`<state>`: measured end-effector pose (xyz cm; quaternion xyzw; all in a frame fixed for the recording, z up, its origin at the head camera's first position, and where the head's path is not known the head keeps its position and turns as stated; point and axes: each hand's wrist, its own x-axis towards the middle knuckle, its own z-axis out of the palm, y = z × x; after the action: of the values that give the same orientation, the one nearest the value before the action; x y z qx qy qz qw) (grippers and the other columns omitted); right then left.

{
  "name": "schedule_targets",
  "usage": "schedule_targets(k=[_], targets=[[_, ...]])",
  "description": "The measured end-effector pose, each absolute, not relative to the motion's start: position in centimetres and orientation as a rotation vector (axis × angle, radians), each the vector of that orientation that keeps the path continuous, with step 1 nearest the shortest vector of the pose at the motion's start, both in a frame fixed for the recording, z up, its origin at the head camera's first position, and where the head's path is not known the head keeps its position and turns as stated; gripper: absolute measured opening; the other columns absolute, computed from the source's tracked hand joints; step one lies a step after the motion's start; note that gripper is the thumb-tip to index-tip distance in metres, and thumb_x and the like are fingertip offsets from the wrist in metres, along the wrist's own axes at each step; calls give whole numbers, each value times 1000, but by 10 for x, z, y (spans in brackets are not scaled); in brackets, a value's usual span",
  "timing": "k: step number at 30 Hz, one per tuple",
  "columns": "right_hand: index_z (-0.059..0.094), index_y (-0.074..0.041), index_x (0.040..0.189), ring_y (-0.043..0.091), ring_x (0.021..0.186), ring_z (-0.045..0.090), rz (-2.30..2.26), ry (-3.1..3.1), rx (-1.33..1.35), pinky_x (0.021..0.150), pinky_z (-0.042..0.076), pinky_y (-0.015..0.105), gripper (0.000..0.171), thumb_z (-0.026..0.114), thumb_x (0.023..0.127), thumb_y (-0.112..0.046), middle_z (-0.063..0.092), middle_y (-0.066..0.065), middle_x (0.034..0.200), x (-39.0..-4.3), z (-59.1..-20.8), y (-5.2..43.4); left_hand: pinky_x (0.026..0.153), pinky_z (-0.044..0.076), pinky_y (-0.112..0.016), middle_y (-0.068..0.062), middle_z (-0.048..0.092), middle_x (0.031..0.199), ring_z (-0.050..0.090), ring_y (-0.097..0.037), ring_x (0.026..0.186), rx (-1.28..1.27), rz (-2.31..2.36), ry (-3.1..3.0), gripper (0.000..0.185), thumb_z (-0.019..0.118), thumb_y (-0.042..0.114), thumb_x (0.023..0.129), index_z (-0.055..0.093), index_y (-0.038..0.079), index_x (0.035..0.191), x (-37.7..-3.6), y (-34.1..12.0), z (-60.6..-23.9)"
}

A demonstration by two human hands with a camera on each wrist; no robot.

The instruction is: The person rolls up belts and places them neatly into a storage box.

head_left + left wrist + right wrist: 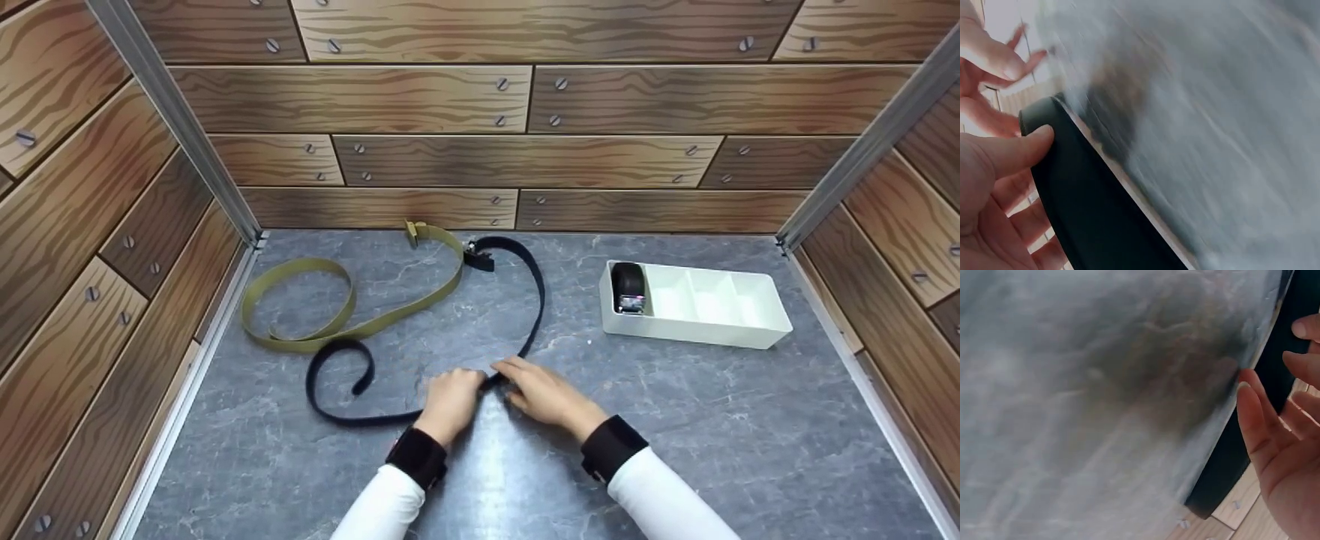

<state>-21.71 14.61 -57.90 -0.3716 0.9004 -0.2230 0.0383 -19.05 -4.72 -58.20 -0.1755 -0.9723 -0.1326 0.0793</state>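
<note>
A black belt [536, 292] lies in a loose S-shape on the grey marbled surface. Its buckle [478, 259] is at the far end and its tip curls at the left. My left hand [454, 401] pinches the strap near mid-length, thumb flat on the black band [1081, 191] in the left wrist view. Just beside it, my right hand [544, 394] touches the same strap, with fairly straight fingers; in the right wrist view its thumb [1249, 416] is at the band's edge. An olive webbing belt [397, 311] lies behind, looped at the left.
A white divided box [697, 334] stands at the right. Its leftmost compartment holds a rolled black belt [628, 281] with a shiny buckle. Wood-patterned walls [435, 97] and metal corner rails [180, 120] enclose the surface at the back and sides.
</note>
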Motion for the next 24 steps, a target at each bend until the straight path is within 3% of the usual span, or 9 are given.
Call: schedule_targets(k=[2,6,11,15,19,24], targets=[[61,-3,127,26,110,60,-722,2749,-1143,95,47,41,39,67,89,-9,59,9,122,-219,-581,151,55,51,-42,-5,72,82,67,-27,68,-552,-437,-2903,4,71,14,86,73,15,89,-189,-45,-581],[68,-4,112,27,103,62,-781,2751,-1118,92,49,43,25,70,87,-7,62,9,112,-224,-581,167,60,53,-41,-5,73,89,69,-26,74,-583,-543,-2863,16,73,24,87,75,13,99,-186,-56,-578],[69,-3,103,28,98,62,-839,2787,-1010,90,50,46,22,74,82,-3,63,7,105,-233,-580,200,71,53,-44,-10,70,94,66,-30,81,-531,-538,-2757,19,75,20,83,74,8,98,-194,-108,-570],[69,-1,99,31,97,62,-867,2834,-958,90,49,48,22,75,78,2,63,10,103,-240,-581,230,80,49,-53,-18,64,106,62,-39,93,-363,-490,-2745,33,81,16,77,71,4,105,-200,-156,-564],[68,1,96,36,100,62,-897,2882,-922,93,46,50,22,74,75,7,64,15,105,-247,-583,256,90,43,-60,-25,57,124,56,-45,110,-209,-550,-2892,47,78,25,83,66,3,122,-199,-184,-561],[69,4,95,39,103,61,-890,2928,-956,94,45,51,24,67,74,14,64,20,108,-253,-585,271,97,36,-65,-24,54,133,50,-46,121,-110,-563,-3066,54,65,44,92,60,8,133,-196,-194,-566]])
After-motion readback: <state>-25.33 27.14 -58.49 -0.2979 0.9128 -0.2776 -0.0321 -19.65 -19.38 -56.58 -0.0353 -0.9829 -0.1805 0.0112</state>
